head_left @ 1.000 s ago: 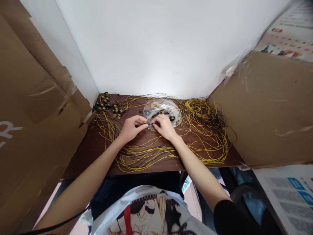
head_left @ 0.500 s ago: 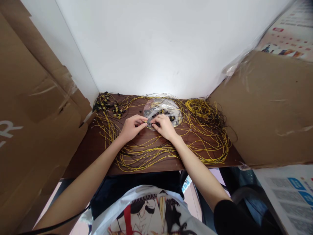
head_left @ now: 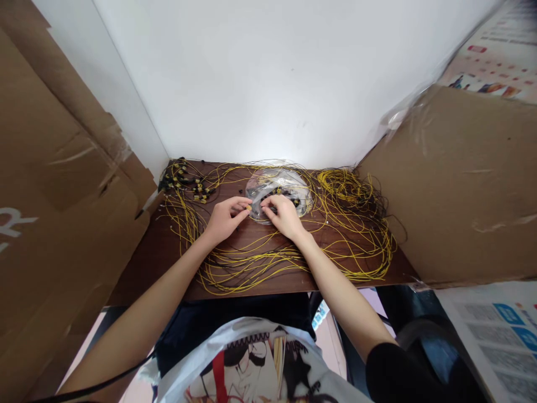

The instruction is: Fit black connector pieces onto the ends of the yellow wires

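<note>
Between thumb and fingertips my left hand (head_left: 226,219) pinches a small yellow connector (head_left: 249,207). My right hand (head_left: 284,215) is beside it, over the near part of a clear plastic bag (head_left: 257,187), its thumb and fingers curled together; whatever they grip is too small to make out. Small black and yellow parts (head_left: 297,201) lie in the bag, partly covered by the right hand. Thin yellow and black wires (head_left: 260,260) loop across the brown table (head_left: 142,263) around both hands.
At the back left is a heap of black and yellow connectors (head_left: 180,180) on wire ends. A tangled wire coil (head_left: 346,187) lies at the back right. Cardboard sheets (head_left: 62,168) flank the table, and a white wall (head_left: 268,84) rises behind it. A pen-like tip (head_left: 145,206) pokes out at left.
My hands have drawn slightly apart: the left fingertips shifted a little left and the right ones a little right. The wires and bag look almost unchanged.
</note>
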`<control>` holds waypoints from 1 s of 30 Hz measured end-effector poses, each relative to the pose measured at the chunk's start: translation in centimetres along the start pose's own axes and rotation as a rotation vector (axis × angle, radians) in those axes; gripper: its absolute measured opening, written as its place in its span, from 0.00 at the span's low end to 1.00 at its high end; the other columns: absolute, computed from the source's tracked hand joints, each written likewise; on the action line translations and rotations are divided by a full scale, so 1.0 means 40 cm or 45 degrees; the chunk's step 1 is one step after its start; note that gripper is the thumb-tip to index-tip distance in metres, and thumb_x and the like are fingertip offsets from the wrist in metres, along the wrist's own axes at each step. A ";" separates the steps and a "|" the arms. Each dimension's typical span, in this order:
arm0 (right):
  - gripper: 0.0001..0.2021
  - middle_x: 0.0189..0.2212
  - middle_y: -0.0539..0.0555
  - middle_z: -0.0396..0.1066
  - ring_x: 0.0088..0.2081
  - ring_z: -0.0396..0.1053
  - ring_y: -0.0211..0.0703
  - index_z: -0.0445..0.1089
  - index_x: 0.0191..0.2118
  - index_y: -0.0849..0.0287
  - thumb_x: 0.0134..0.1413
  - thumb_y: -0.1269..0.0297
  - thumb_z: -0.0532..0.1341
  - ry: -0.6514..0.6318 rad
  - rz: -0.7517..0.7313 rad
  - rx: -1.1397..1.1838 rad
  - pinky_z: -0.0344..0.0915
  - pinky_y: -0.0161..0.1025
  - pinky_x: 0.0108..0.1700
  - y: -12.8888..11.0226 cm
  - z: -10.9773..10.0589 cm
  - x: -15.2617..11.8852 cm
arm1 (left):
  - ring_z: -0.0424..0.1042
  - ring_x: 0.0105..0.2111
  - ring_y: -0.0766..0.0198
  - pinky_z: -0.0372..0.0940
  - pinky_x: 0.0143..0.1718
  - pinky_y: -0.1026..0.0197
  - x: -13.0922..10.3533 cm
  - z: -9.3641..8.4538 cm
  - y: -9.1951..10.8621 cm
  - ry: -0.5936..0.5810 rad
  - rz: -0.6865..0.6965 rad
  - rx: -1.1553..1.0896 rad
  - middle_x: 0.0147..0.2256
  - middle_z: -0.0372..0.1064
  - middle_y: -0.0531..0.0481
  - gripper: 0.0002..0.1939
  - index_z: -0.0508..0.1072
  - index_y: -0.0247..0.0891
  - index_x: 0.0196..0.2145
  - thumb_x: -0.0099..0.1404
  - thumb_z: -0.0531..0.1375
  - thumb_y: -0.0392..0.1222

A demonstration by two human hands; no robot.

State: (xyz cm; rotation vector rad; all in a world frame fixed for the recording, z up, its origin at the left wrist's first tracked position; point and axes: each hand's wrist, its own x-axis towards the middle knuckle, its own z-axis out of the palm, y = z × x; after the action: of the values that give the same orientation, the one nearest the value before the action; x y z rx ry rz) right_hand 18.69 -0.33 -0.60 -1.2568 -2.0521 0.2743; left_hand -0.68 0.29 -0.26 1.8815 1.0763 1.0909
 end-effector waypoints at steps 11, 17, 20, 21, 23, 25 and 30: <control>0.08 0.34 0.54 0.69 0.36 0.67 0.40 0.71 0.37 0.59 0.58 0.72 0.55 0.076 -0.170 0.271 0.64 0.37 0.39 -0.029 -0.008 -0.001 | 0.71 0.33 0.62 0.67 0.34 0.61 0.002 0.002 -0.003 -0.003 0.016 -0.024 0.33 0.73 0.45 0.13 0.72 0.34 0.38 0.55 0.61 0.43; 0.06 0.32 0.53 0.69 0.32 0.68 0.38 0.70 0.38 0.60 0.54 0.72 0.58 0.106 -0.144 0.424 0.66 0.36 0.37 -0.039 0.008 -0.003 | 0.71 0.30 0.63 0.66 0.32 0.62 -0.001 0.000 0.004 -0.025 0.030 0.029 0.31 0.73 0.47 0.11 0.75 0.34 0.35 0.56 0.61 0.43; 0.06 0.32 0.53 0.71 0.31 0.68 0.37 0.68 0.38 0.60 0.51 0.72 0.60 0.099 -0.074 0.506 0.67 0.36 0.37 -0.039 0.016 -0.003 | 0.70 0.29 0.64 0.65 0.31 0.63 -0.003 0.001 0.007 -0.022 0.038 0.040 0.30 0.73 0.48 0.10 0.75 0.34 0.34 0.55 0.61 0.42; 0.06 0.32 0.52 0.71 0.31 0.68 0.37 0.67 0.38 0.60 0.51 0.71 0.60 0.098 -0.058 0.520 0.67 0.36 0.37 -0.040 0.017 -0.003 | 0.69 0.29 0.65 0.65 0.31 0.64 -0.004 0.002 0.009 -0.018 0.041 0.044 0.30 0.73 0.48 0.10 0.75 0.34 0.34 0.55 0.61 0.42; 0.06 0.31 0.52 0.71 0.31 0.68 0.37 0.67 0.37 0.60 0.50 0.71 0.60 0.100 -0.041 0.538 0.67 0.36 0.36 -0.040 0.018 -0.004 | 0.69 0.28 0.65 0.65 0.30 0.64 -0.004 0.003 0.011 -0.015 0.041 0.051 0.30 0.73 0.48 0.10 0.75 0.34 0.34 0.55 0.61 0.42; 0.06 0.31 0.52 0.71 0.30 0.68 0.37 0.66 0.37 0.60 0.50 0.71 0.61 0.101 -0.039 0.548 0.67 0.36 0.36 -0.042 0.017 -0.004 | 0.69 0.28 0.65 0.64 0.30 0.64 -0.005 0.004 0.014 -0.017 0.032 0.052 0.30 0.73 0.48 0.11 0.75 0.34 0.34 0.55 0.61 0.42; 0.06 0.31 0.51 0.70 0.30 0.68 0.37 0.66 0.36 0.59 0.50 0.71 0.60 0.084 -0.051 0.537 0.67 0.36 0.36 -0.045 0.015 -0.004 | 0.69 0.28 0.65 0.64 0.30 0.64 -0.006 0.004 0.016 -0.022 0.028 0.030 0.31 0.73 0.47 0.10 0.75 0.34 0.33 0.55 0.61 0.43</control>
State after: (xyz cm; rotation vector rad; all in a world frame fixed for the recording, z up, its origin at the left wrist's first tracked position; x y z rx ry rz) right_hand 17.09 -1.28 -0.19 -0.9507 -1.8375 0.6033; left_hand -0.42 -0.22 0.14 1.9216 1.0657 1.0767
